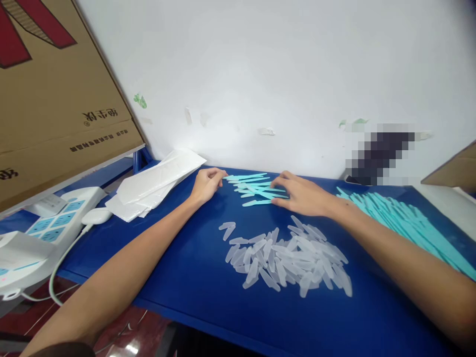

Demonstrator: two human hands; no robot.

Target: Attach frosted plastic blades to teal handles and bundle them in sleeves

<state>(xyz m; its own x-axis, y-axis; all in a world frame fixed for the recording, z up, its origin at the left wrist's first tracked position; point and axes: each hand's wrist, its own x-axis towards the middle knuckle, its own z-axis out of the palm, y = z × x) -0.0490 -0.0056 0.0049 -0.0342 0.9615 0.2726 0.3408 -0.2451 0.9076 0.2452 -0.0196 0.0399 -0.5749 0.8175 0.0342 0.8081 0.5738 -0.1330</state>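
Near the wall, a small group of slim turquoise eyebrow razors lies on the blue table, roughly side by side with some crossing. My left hand is at their left ends, its thumb and fingers closed on the tip of the rearmost razor. From the right, my right hand reaches over the other ends, fingers curved and apart, fingertips touching the razors. Closer to me spreads a heap of translucent blade caps, with a couple lying loose at its left. Beyond my right forearm is a larger pile of turquoise razors.
White plastic bags or sheets lie at the back left. A power strip with a plugged-in white cable stands at the left edge. A big cardboard box rises behind it. A blurred dark object leans against the wall.
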